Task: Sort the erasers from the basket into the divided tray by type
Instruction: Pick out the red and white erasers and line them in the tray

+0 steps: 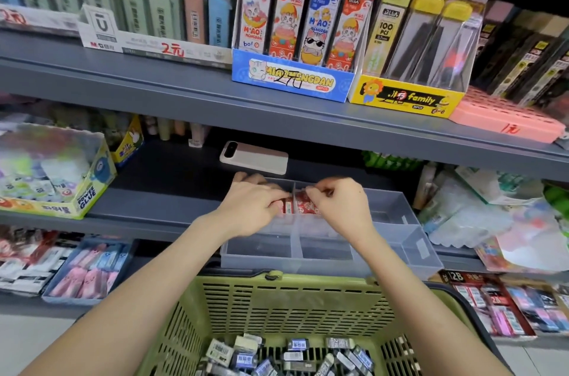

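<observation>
A clear divided tray [400, 240] sits on the middle shelf, above a green basket [277, 305]. Red-wrapped erasers [303, 206] lie in the tray's back compartments, on both sides of a divider. My left hand [252, 206] reaches into the back left compartment with fingers curled on the red erasers there. My right hand [341, 206] hovers over the neighbouring compartment, fingers curled and pinching something small at its tips. Several grey, blue and white erasers [277, 354] lie loose in the basket's bottom. The tray's front compartments look empty.
A white phone [254, 157] lies on the shelf behind the tray. A glue display box [58, 172] stands at left, plastic-wrapped packs [480, 209] at right. Pencil-lead boxes [295, 80] fill the shelf above. Eraser boxes [492, 305] line the lower shelf.
</observation>
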`<state>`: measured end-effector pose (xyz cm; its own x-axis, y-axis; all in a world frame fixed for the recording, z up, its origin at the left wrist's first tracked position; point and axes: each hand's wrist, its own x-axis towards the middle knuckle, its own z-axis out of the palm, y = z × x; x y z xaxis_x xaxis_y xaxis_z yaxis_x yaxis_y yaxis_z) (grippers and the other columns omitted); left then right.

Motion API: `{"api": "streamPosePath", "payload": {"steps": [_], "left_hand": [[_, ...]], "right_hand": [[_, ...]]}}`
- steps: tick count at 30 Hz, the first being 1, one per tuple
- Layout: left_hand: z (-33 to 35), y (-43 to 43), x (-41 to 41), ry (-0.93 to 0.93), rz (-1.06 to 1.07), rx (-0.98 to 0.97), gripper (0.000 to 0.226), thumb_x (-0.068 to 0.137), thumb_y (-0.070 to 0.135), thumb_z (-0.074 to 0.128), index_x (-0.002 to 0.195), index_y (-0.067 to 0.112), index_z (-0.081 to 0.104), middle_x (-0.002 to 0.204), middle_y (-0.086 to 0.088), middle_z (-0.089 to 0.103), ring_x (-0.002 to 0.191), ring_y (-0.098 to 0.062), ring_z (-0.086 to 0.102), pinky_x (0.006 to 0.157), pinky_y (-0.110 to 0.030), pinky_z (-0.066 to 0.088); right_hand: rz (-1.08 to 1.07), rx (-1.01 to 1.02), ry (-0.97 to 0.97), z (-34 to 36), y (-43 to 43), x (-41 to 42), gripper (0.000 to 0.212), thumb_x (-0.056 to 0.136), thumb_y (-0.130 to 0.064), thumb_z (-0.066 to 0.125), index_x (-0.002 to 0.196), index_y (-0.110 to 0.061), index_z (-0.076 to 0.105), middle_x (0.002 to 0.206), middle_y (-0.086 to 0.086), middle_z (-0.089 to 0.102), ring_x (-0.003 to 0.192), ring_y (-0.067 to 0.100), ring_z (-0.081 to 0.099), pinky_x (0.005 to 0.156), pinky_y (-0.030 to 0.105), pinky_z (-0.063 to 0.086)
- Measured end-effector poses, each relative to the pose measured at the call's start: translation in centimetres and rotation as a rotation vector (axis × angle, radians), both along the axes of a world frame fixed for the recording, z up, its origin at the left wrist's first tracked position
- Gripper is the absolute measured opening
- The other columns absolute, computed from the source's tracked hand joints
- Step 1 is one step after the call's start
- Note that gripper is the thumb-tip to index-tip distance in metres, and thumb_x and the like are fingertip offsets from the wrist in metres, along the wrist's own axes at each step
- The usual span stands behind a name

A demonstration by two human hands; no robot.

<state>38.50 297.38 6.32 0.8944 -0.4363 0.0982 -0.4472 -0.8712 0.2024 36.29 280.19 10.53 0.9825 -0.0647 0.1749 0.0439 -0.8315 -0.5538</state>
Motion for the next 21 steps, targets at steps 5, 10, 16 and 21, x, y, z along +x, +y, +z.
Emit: {"api": "streamPosePath", "payload": {"steps": [5,10,16,21], "left_hand": [[0.3,-1.7,1.1,0.097,0.141,-0.081,0.037,0.099,0.038,0.042,0.134,0.033,0.051,0.138,0.005,0.054,0.133,-0.022,0.037,0.110,-0.034,0.021],[0.3,-2.4,1.9,0.176,0.174,-0.078,0.038,0.094,0.045,0.049,0.129,0.033,0.057,0.134,0.008,0.057,0.127,-0.019,0.046,0.103,-0.029,0.036],[1.3,-2.3,2.3,0.347,0.247,-0.177,0.032,0.084,0.039,0.064,0.115,0.036,0.062,0.118,0.014,0.063,0.103,-0.008,0.058,0.079,-0.019,0.044],[2.1,-2.7,2.3,0.272,0.283,-0.140,0.017,0.087,0.043,0.059,0.101,0.035,0.062,0.104,0.020,0.064,0.090,-0.006,0.060,0.075,-0.020,0.046]], "right_hand": [[0.010,0.061,0.003,0.0,-1.7,-0.8,0.017,0.085,-0.027,0.061,0.077,-0.019,0.073,0.070,-0.004,0.068,0.074,0.017,0.061,0.067,0.026,0.042],[0.033,0.094,-0.025,-0.4,-3.3,-1.8,0.016,0.086,-0.025,0.061,0.075,-0.021,0.072,0.070,-0.011,0.066,0.074,0.012,0.060,0.069,0.027,0.045],[0.062,0.100,-0.047,-0.9,-4.4,-2.3,0.024,0.087,-0.025,0.060,0.064,-0.031,0.060,0.060,-0.019,0.056,0.063,0.001,0.052,0.057,0.019,0.035],[0.058,0.145,-0.045,-1.0,-5.0,-2.3,0.020,0.087,-0.025,0.060,0.068,-0.029,0.066,0.062,-0.023,0.057,0.061,-0.005,0.050,0.054,0.007,0.030]]}}
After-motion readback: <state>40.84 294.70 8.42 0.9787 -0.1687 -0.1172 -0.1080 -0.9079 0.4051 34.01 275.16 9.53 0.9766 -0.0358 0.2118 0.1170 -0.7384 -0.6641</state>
